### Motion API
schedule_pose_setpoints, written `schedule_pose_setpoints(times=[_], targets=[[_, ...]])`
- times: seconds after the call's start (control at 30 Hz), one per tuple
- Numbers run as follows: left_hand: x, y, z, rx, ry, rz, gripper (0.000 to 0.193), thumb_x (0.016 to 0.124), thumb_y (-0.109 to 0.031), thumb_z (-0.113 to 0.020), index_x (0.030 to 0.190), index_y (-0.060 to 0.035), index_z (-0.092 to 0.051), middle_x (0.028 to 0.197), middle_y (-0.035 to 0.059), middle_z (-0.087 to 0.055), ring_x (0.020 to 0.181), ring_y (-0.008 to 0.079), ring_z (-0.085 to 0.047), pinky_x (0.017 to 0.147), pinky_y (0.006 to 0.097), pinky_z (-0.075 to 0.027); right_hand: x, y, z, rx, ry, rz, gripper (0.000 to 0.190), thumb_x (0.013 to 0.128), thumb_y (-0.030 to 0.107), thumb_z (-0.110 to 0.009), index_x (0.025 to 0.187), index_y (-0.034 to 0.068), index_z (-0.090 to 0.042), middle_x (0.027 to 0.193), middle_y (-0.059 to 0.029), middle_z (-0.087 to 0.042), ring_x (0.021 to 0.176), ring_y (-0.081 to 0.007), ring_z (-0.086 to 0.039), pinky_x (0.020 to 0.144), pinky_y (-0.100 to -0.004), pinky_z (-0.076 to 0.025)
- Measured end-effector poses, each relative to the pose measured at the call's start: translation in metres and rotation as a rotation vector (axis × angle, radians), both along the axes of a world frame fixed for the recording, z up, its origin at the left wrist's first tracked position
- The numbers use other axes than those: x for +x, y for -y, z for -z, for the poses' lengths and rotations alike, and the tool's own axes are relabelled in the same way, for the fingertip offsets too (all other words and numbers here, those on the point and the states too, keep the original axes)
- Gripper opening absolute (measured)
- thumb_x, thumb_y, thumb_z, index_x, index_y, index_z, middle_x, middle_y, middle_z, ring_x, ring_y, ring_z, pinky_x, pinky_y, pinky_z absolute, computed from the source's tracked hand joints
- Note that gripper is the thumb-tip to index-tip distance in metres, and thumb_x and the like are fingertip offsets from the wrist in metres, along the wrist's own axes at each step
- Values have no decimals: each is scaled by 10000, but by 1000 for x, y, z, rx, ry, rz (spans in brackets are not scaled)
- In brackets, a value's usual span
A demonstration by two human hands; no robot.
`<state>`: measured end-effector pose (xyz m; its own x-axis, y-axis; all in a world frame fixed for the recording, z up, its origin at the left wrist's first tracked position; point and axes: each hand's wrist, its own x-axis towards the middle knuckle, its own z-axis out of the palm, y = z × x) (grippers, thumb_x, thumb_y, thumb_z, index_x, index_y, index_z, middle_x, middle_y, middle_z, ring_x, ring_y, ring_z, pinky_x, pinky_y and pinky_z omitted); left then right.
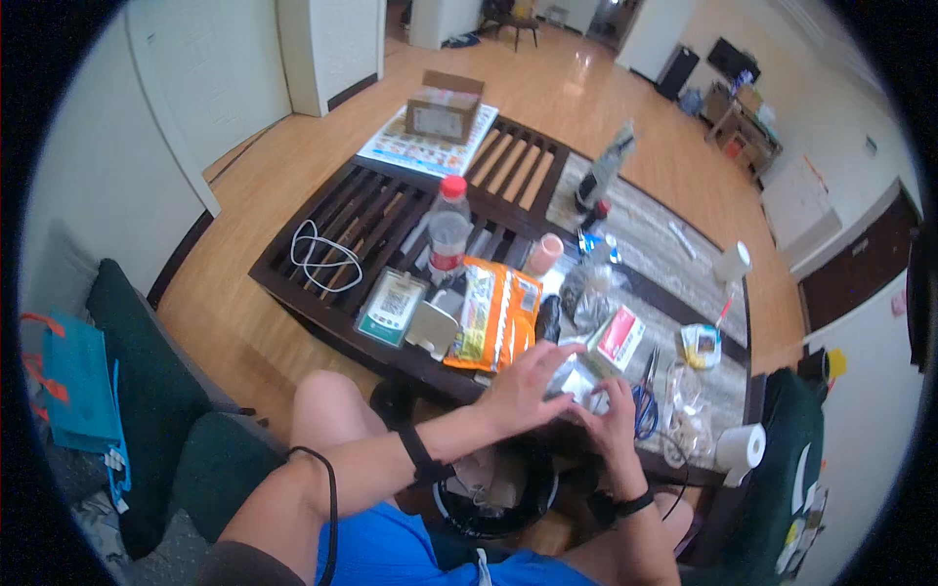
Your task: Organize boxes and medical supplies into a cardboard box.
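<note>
My left hand (524, 384) is over the near edge of the dark wooden table, its fingers spread and curved, the fingertips close to a small white and clear item (579, 384). From the right, my right hand (614, 410) reaches the same item with thumb and finger curled at it; blur hides whether either hand grips it. Just beyond lies a pink and white box (617, 338). Blue-handled scissors (645, 410) lie right of my right hand. An orange snack bag (495, 315) lies beyond my left hand, beside a black plastic bag (548, 319).
A red-capped plastic bottle (448, 234), a pink cup (546, 254) and a dark bottle (595, 212) stand on the table. Toilet rolls (740, 447) are at its right side. A cardboard box (443, 117) is at the far end. A lined bin (498, 491) stands between the knees.
</note>
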<state>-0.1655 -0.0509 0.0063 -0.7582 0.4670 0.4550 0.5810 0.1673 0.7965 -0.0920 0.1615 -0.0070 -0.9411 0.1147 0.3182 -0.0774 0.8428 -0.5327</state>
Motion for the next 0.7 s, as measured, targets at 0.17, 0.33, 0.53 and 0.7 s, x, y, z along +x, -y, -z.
schedule_pose_setpoints(times=[0.17,0.33,0.53,0.7], targets=[[-3,1,-21,152,288,23,337,850,-160,-696,1152,-90,-565,699,71,-586,665,265,-628,638,387,-496,-15,18,-58,8,-9,107,280,764,153,-849,858,36,-613,878,-96,-621,818,-251,-621,717,-344,-490],[-9,19,-16,254,376,17,171,853,-122,-656,992,-61,-579,605,85,-576,582,253,-620,573,383,-478,-98,86,-190,-167,129,-316,126,867,98,-760,887,8,-674,806,-46,-671,753,-100,-631,693,-262,-507],[-13,17,-11,133,548,125,122,880,-173,-619,922,-59,-602,698,116,-648,671,281,-669,633,404,-508,-292,153,-250,-195,40,-464,244,963,198,-665,1092,-8,-660,898,-63,-706,763,-124,-669,699,-275,-543],[0,31,7,-98,656,312,160,920,-192,-506,1000,-100,-609,889,159,-693,875,384,-677,772,489,-527,-455,170,-171,273,-59,-325,401,875,312,-704,1172,43,-680,1150,-190,-706,1059,-345,-680,929,-400,-528]])
